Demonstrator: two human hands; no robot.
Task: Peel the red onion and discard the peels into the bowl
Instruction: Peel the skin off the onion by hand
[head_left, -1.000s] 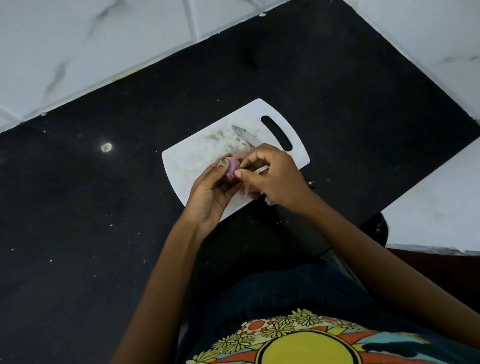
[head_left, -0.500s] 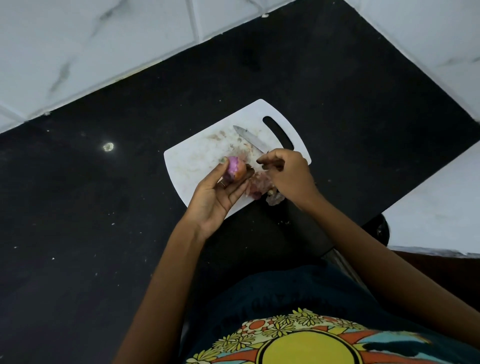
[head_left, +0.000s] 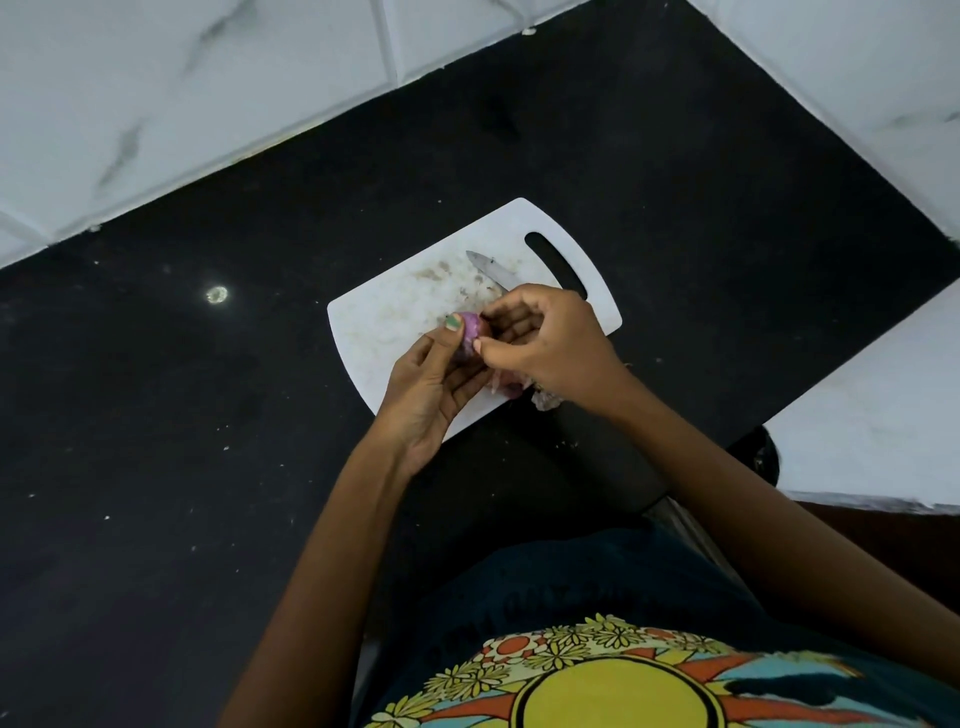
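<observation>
A small purple-red onion (head_left: 471, 332) is held over the white cutting board (head_left: 384, 322) in my left hand (head_left: 431, 389), thumb on top of it. My right hand (head_left: 545, 343) is against the onion's right side, with fingertips pinching at its skin. Loose pale peels (head_left: 543, 397) lie on the board's near edge under my right wrist. No bowl is in view.
A knife (head_left: 491, 270) lies on the board with its blade pointing far-left, handle hidden under my right hand. The board rests on a black countertop (head_left: 208, 467) bordered by white marble tiles (head_left: 156, 104). A white surface (head_left: 883, 415) stands at the right.
My right hand, which had pulled away to the right half a second ago, has come back to the onion and pinches at it again. My left hand keeps holding the onion.
</observation>
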